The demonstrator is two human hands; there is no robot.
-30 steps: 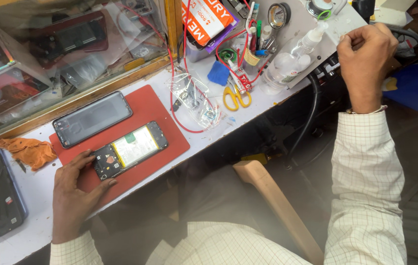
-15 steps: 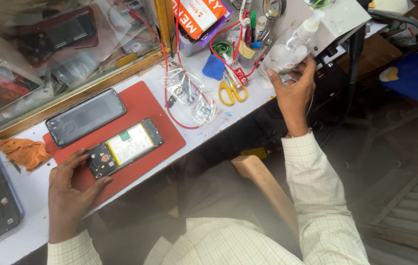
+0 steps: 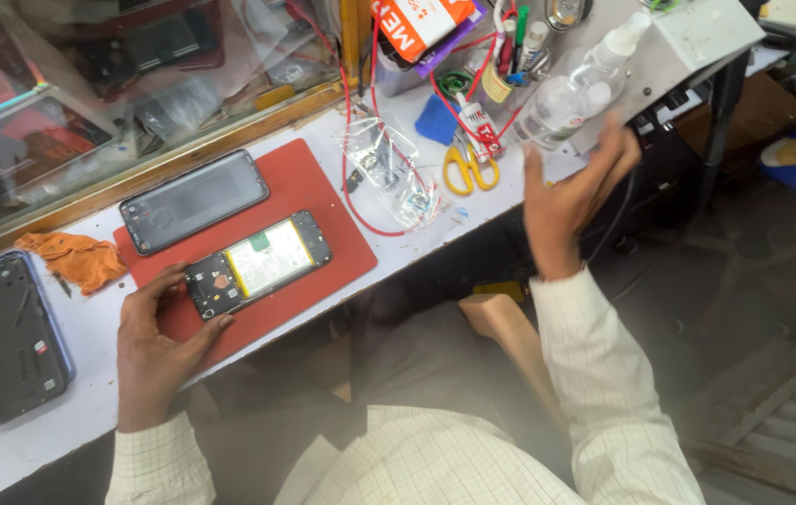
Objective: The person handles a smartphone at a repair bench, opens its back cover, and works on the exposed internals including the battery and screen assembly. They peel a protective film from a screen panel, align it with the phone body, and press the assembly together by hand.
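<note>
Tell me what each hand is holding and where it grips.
Left hand steadies the opened phone by its lower end on the red mat. Right hand holds nothing; it is open beside the clear bottle.

A dark glass phone screen panel [image 3: 194,201] lies on the far half of the red rectangular work mat [image 3: 323,182], which sits on the white tabletop [image 3: 71,337]. Left of the mat lies a crumpled orange cloth [image 3: 75,259], and beyond it, near the tabletop's left end, a black phone back shell [image 3: 10,337] lies inside-up. Right of the mat is a clear plastic bag [image 3: 388,168] of small parts with a thin red wire [image 3: 360,103] looping around it. Just beside the bag rest yellow-handled scissors [image 3: 466,166], and behind them a blue folded cloth [image 3: 435,120]. A glass display case [image 3: 89,84] with a wooden frame runs along the back.
</note>
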